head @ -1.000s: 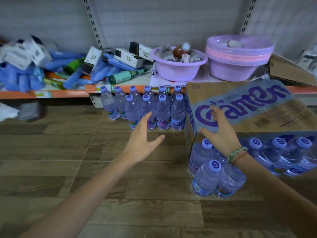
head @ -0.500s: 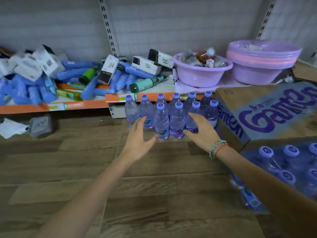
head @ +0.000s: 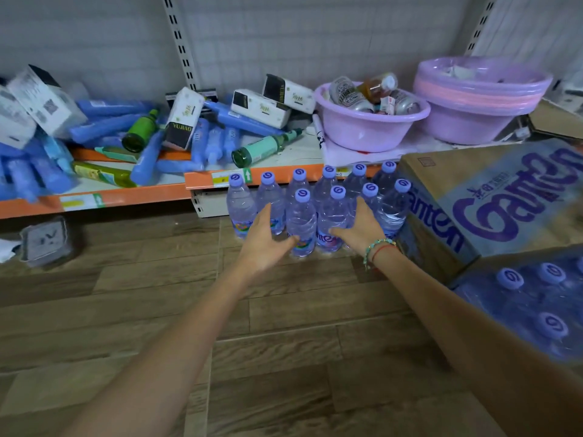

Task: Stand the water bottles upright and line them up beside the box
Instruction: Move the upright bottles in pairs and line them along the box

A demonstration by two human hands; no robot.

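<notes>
Item: upright water bottles (head: 301,216), two rows on the floor, touching the Ganten box (head: 441,197). My left hand (head: 263,244) and right hand (head: 359,230), fingers straight, bracket the front row, gripping nothing. Risk: an uneven squeeze could topple these tight-packed bottles like dominoes.

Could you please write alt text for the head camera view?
Both open hands, left hand and right hand, reach a cluster of upright water bottles on the wooden floor, beside a Ganten cardboard box below a cluttered shelf.
</notes>
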